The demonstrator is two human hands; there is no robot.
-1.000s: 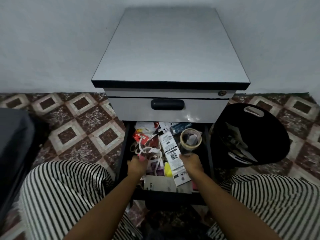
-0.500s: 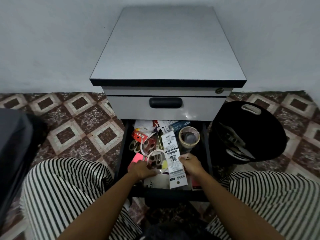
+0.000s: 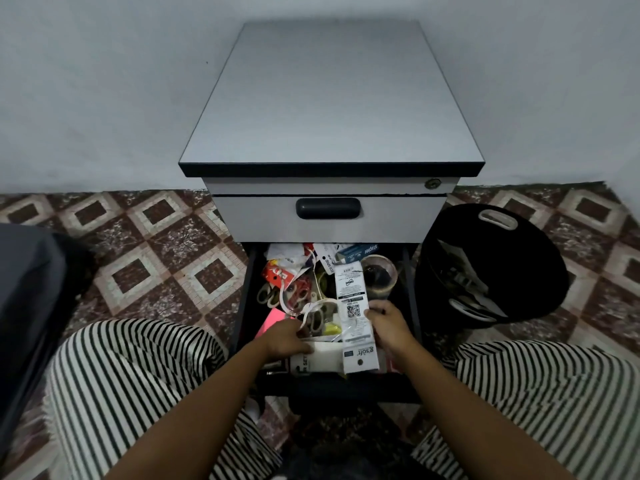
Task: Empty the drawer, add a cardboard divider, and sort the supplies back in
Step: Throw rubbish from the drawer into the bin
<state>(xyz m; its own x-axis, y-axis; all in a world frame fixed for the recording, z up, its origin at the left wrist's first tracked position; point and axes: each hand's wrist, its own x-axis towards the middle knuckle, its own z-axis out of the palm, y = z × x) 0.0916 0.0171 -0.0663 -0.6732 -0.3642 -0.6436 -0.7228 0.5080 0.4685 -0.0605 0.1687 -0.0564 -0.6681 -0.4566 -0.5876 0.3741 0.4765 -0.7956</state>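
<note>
White long packet [image 3: 355, 317] lies atop supplies [image 3: 294, 289], mid drawer [image 3: 346, 389]; my R hand [image 3: 388, 323] pinches its edge. My L hand [image 3: 287, 341] on white box [image 3: 323, 358] at drawer front, grip unclear. Step: emptying, drawer full. Next: lift packet out w/o snagging loose strips [image 3: 287, 303].

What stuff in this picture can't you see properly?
All head view:
- Back of the open drawer: hidden under the closed drawer above.
- Left hand: fingertips buried in clutter, so its grip is unclear.
- Black bin: too dark inside to name its contents.
- Grey thing: cut off by the left edge.
- Long white packet: small print too tiny to read.
</note>
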